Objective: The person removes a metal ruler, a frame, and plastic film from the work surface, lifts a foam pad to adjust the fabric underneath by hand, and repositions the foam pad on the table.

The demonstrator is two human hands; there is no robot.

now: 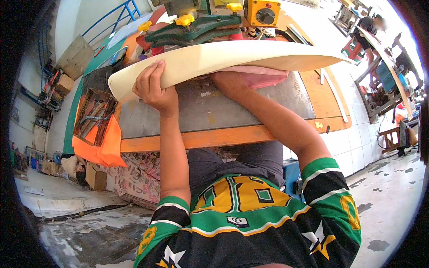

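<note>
A workshop floor (357, 140), tiled in pale squares near the bench, surrounds a wooden table (201, 137) with 1 grey metal plate (286, 100) inset in its top. Above that plate is 1 long cream sheet (232, 56), bowed and raised, its long axis running left to right across the person's front, between their body and a green metal frame (196, 30).

The left hand (154, 87) is closed around the sheet's near edge close to its left end, fingers on the cream face; the thumb is hard to make out. The right hand (223, 79) reaches in from the near side below the sheet's middle, mostly hidden, so I cannot tell how open it is or whether it holds anything. Thus the left hand is nearer the left end, while the right end juts out past both hands, with neither holding it.

Just under the sheet, beside the right wrist, is a pink piece (268, 78). Beyond, the frame carries 3 yellow knobs (185, 20), near a yellow box (262, 13) with 1 dial. A tool tray (103, 96) rests at the table's left, over orange material (98, 149). Another person (368, 29) is well apart at right.
</note>
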